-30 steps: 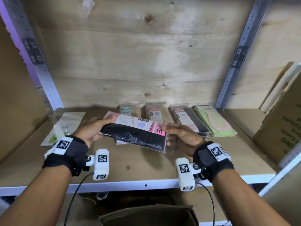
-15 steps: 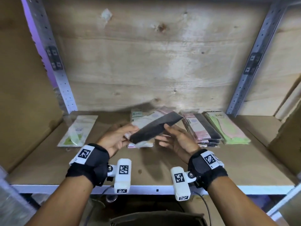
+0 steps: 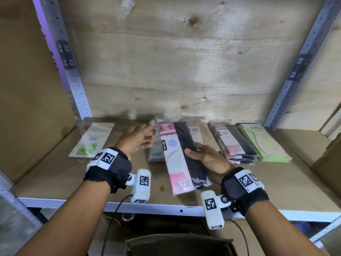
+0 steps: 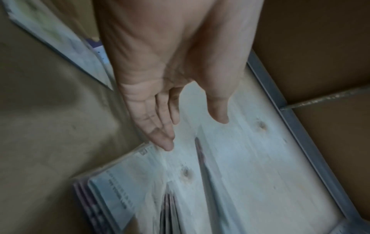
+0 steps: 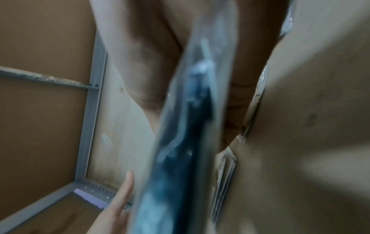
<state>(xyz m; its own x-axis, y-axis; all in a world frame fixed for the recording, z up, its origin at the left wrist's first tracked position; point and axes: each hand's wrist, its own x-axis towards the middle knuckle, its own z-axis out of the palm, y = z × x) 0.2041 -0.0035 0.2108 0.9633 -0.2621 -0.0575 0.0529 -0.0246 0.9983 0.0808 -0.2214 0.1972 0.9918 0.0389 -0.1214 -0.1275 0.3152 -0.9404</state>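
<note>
A clear packet [image 3: 182,159] with a pink "ENE" card and black cloth inside points lengthwise toward the back of the wooden shelf [image 3: 55,172]. My right hand [image 3: 201,156] grips it at its right edge, thumb on top. The right wrist view shows this packet [image 5: 186,142] edge-on and blurred, between thumb and fingers. My left hand [image 3: 145,135] is open with straight fingers, just left of the packet and above a grey stack of packets [image 3: 156,152]. In the left wrist view the left hand [image 4: 192,131] holds nothing, and the stack [image 4: 120,190] lies beneath it.
A pink-and-black stack [image 3: 234,143] and a green stack [image 3: 263,143] lie to the right; one green-and-white packet [image 3: 92,139] lies to the left. Metal uprights [image 3: 73,71] [image 3: 295,67] frame the plywood back. A cardboard box [image 3: 328,154] stands at right, another box [image 3: 175,244] below the shelf.
Both hands held the packet crosswise before. The left hand has let go and opened, and the right hand has turned the packet lengthwise toward the back.
</note>
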